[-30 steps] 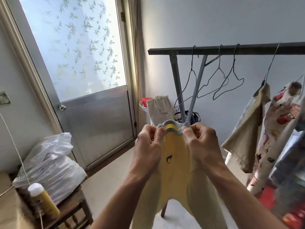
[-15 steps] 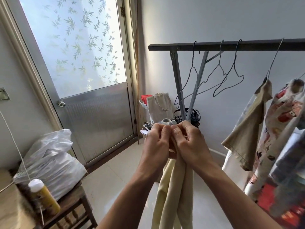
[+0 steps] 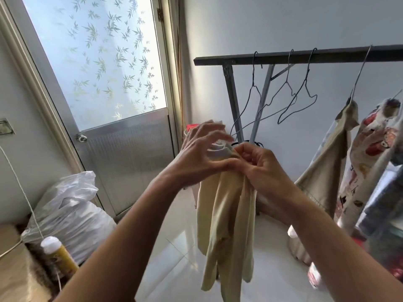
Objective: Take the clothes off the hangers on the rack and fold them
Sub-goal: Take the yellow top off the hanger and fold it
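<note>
A pale yellow garment (image 3: 226, 219) hangs folded lengthwise in front of me, its grey-trimmed collar at the top. My right hand (image 3: 259, 164) pinches it near the collar. My left hand (image 3: 200, 153) is beside it with the fingers spread, the thumb touching the cloth at the collar. Behind stands the dark metal rack (image 3: 283, 58) with three bare wire hangers (image 3: 294, 99). On the right of the rack a beige garment (image 3: 327, 171) and a printed white and red one (image 3: 370, 153) hang on hangers.
A door with a frosted leaf-pattern pane (image 3: 98, 62) is on the left. A white plastic bag (image 3: 69, 214) and a yellow bottle with a white cap (image 3: 58, 253) sit on a low stool at lower left. Bags stand by the rack's leg. The floor is white tile (image 3: 178, 258).
The garment went from spread flat with its yellow front showing to folded in half lengthwise. My left hand has since opened its fingers and lifted, while my right hand keeps its pinch.
</note>
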{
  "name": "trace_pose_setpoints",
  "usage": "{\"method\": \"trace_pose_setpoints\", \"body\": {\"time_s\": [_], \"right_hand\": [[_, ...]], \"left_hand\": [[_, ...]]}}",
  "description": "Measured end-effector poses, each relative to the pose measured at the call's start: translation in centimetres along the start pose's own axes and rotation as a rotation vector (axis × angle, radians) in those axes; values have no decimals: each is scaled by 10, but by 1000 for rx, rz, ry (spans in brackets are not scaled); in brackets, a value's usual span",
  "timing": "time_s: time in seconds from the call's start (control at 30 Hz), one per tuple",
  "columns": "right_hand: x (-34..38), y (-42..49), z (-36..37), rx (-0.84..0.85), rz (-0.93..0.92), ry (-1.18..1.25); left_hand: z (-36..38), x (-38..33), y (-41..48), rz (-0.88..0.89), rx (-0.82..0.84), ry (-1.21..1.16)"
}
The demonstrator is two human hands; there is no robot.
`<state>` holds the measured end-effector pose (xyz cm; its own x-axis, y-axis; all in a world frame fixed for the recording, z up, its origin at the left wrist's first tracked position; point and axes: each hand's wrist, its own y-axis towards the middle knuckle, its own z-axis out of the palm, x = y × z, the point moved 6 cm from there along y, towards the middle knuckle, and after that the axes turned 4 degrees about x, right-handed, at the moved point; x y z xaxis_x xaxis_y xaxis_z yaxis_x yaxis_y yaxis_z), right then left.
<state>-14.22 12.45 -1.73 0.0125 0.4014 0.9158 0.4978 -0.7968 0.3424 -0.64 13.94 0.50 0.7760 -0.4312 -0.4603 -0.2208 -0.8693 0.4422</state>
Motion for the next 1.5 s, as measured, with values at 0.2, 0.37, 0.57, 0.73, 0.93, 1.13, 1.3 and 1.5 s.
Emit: {"method": "trace_pose_setpoints", "body": {"time_s": [0.2,0.37,0.57,0.73,0.93,1.13,1.3,1.5], "right_hand": [[9,2,-17,-70,-77,22],[-16,-6,-29,-106,-3,-100],[-56,-16,-25,-92,129,-13],[-65,-27,-23,-216,75,-93],[-64,-24,-18,-250,-45,-66],[-71,-21,-18,-72,6,10],[-72,-19,-48,-188,45,338],[-49,-12,-60,-212,8,371]], "left_hand": [[-5,-7,25,32,93,-184],[-8,-17,34,79,89,-208],[-19,-13,37,40,74,-188],[-30,-11,37,32,20,-205],[-39,-13,38,33,-7,-227],[-49,-13,39,43,-20,-217],[-65,-5,35,-16,-36,-181],[-65,-10,28,-74,-31,-302]]}}
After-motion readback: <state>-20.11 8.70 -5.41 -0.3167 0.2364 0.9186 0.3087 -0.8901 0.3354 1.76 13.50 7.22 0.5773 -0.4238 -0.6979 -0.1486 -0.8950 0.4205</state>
